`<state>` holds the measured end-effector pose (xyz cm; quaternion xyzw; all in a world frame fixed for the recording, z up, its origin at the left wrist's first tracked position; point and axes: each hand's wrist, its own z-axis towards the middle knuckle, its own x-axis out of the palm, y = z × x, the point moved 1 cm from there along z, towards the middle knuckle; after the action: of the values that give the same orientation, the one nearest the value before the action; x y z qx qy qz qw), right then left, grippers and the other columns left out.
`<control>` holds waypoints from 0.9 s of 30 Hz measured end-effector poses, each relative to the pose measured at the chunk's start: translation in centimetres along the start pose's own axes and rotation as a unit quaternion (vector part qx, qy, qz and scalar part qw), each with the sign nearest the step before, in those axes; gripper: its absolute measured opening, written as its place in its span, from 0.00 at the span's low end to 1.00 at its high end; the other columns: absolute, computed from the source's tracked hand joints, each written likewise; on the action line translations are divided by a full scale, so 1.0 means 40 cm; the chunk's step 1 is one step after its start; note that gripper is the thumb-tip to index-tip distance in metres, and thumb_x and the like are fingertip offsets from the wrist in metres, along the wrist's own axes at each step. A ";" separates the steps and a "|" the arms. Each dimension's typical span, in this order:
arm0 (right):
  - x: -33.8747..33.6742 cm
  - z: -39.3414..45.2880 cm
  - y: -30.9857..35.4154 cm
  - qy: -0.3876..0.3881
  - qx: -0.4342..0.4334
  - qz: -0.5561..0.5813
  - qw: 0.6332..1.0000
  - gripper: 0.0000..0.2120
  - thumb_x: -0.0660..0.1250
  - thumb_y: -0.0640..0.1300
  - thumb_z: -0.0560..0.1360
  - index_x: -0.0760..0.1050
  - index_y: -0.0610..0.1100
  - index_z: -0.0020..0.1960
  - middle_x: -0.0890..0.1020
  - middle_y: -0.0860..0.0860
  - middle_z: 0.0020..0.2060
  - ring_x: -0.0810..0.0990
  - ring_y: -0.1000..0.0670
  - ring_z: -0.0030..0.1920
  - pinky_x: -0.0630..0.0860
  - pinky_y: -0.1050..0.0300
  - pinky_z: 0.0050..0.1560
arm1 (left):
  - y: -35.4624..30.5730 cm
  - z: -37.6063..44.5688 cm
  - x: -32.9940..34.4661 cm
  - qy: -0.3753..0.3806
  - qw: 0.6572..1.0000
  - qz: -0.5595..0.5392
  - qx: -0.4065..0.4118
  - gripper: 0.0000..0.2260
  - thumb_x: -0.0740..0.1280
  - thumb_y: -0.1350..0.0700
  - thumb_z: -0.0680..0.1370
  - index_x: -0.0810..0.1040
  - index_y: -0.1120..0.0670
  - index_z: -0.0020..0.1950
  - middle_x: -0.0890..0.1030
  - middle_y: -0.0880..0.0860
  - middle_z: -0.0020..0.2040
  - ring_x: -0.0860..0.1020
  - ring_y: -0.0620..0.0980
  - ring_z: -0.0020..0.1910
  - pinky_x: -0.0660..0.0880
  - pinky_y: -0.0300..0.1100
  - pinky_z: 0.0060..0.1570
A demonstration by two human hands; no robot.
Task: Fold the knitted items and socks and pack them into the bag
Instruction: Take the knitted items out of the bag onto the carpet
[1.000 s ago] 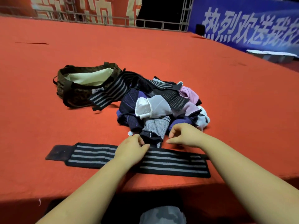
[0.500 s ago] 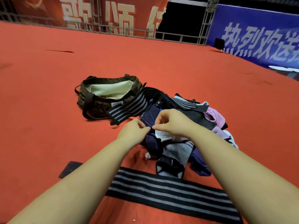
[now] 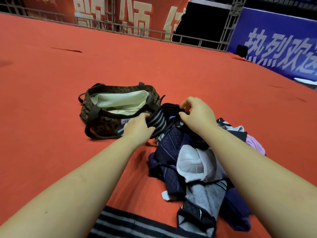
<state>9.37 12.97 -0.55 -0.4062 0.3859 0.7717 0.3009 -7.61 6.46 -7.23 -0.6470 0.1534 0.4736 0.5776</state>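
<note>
Head view, open brown bag (image 3: 109, 117) on red carpet (image 3: 42, 100) at left, my left hand (image 3: 137, 129) gripping the black grey-striped knitted band (image 3: 158, 120) beside it, my right hand (image 3: 197, 114) pinching its far edge, sock pile (image 3: 197, 169) at right, second striped band (image 3: 123, 224) at the near edge.

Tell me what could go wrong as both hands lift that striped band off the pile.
The striped band, gripped by the left hand and right hand, runs under the sock pile, so pulling may drag socks off. Its loose end lies against the open bag and could snag a strap.
</note>
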 end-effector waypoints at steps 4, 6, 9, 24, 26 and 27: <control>0.026 0.037 -0.004 0.005 0.021 -0.038 0.999 0.19 0.67 0.45 0.72 0.72 0.49 0.63 0.74 0.47 0.59 0.70 0.44 0.62 0.67 0.50 0.60 | 0.000 -0.004 0.027 -0.009 0.997 0.019 0.069 0.17 0.66 0.53 0.76 0.74 0.50 0.65 0.78 0.51 0.63 0.73 0.53 0.64 0.66 0.46 0.63; 0.037 0.041 -0.005 0.029 0.028 -0.044 0.998 0.20 0.67 0.46 0.73 0.71 0.49 0.64 0.74 0.47 0.60 0.69 0.43 0.63 0.67 0.49 0.61 | 0.001 -0.020 0.036 -0.013 0.996 0.002 0.088 0.16 0.66 0.56 0.77 0.76 0.51 0.64 0.78 0.51 0.62 0.73 0.53 0.64 0.66 0.44 0.63; 0.039 0.022 0.002 0.035 0.024 -0.044 0.998 0.17 0.66 0.46 0.74 0.73 0.49 0.62 0.76 0.47 0.58 0.70 0.43 0.61 0.69 0.49 0.60 | 0.008 -0.042 0.042 -0.025 0.995 -0.012 0.098 0.16 0.66 0.57 0.77 0.76 0.51 0.65 0.78 0.52 0.62 0.73 0.52 0.64 0.65 0.44 0.63; 0.205 -0.437 0.204 0.230 -0.076 0.081 0.967 0.10 0.67 0.49 0.74 0.76 0.49 0.54 0.79 0.53 0.53 0.77 0.52 0.52 0.71 0.58 0.54 | 0.279 -0.362 -0.053 0.004 0.993 0.098 -0.063 0.19 0.68 0.46 0.74 0.74 0.48 0.64 0.74 0.53 0.63 0.70 0.54 0.64 0.65 0.45 0.64; 0.235 -0.478 0.221 0.241 -0.046 0.103 0.964 0.11 0.69 0.49 0.73 0.76 0.49 0.54 0.79 0.53 0.53 0.77 0.52 0.52 0.72 0.57 0.56 | 0.321 -0.406 -0.084 -0.005 0.986 0.105 -0.131 0.21 0.69 0.44 0.74 0.73 0.49 0.64 0.74 0.55 0.62 0.71 0.56 0.64 0.67 0.47 0.63; 0.247 -0.496 0.231 0.243 -0.031 0.117 0.962 0.12 0.69 0.50 0.73 0.76 0.50 0.55 0.79 0.53 0.53 0.77 0.52 0.52 0.72 0.57 0.56 | 0.342 -0.427 -0.097 -0.008 0.982 0.103 -0.161 0.23 0.69 0.43 0.73 0.73 0.50 0.64 0.73 0.55 0.62 0.71 0.57 0.64 0.68 0.48 0.63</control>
<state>5.17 -7.04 -13.19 -0.5423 0.4685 0.6912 0.0931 -12.34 -14.04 -14.39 -0.7084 0.1357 0.5543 0.4153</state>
